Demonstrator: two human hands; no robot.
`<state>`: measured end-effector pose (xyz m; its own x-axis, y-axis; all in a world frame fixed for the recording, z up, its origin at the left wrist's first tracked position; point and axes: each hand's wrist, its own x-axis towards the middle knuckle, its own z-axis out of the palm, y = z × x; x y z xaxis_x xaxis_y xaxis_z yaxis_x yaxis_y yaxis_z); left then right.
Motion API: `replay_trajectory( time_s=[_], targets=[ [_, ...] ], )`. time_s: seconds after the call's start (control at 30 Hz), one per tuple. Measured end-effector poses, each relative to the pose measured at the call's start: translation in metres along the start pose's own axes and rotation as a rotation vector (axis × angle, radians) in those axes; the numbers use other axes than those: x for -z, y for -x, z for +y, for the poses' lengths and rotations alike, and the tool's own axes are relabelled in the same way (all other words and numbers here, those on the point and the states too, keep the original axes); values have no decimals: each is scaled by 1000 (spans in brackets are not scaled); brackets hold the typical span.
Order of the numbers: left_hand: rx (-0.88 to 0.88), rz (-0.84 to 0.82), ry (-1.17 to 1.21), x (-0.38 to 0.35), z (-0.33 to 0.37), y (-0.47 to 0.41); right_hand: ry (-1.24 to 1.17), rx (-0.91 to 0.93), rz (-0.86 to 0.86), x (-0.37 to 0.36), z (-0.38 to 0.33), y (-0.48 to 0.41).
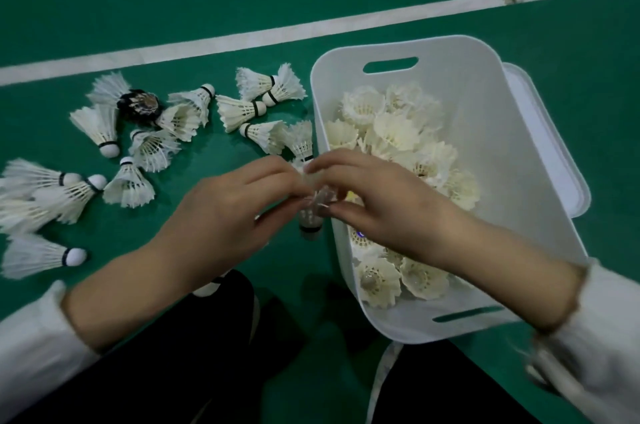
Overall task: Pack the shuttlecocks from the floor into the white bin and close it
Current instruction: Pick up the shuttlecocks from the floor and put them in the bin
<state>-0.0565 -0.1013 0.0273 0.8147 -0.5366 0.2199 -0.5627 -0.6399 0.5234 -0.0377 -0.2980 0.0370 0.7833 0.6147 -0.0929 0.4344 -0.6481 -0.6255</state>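
The white bin (491, 132) stands open on the green floor at the right, with several white shuttlecocks (394, 132) inside. Both hands meet over the bin's left rim. My left hand (239, 212) and my right hand (374, 201) each pinch the same shuttlecock (313, 215), which hangs cork down between them. Several more shuttlecocks (249, 110) lie scattered on the floor to the left, among them a dark one (140, 104). One shuttlecock's cork (207, 286) shows under my left forearm.
The bin's white lid (550, 153) lies under or behind the bin at the right. A white court line (311, 26) crosses the floor beyond the shuttlecocks. My dark-trousered legs (194, 354) fill the bottom of the view.
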Motion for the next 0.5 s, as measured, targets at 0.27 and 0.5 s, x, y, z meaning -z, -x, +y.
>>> replay_trajectory(
  time_s=[0.27,0.5],
  targets=[
    [510,50,91,4,-22,5,-346,-293,472,23,10,11],
    [770,-608,-88,-21,-51,28,-58,-336,324,-2,43,8]
  ],
)
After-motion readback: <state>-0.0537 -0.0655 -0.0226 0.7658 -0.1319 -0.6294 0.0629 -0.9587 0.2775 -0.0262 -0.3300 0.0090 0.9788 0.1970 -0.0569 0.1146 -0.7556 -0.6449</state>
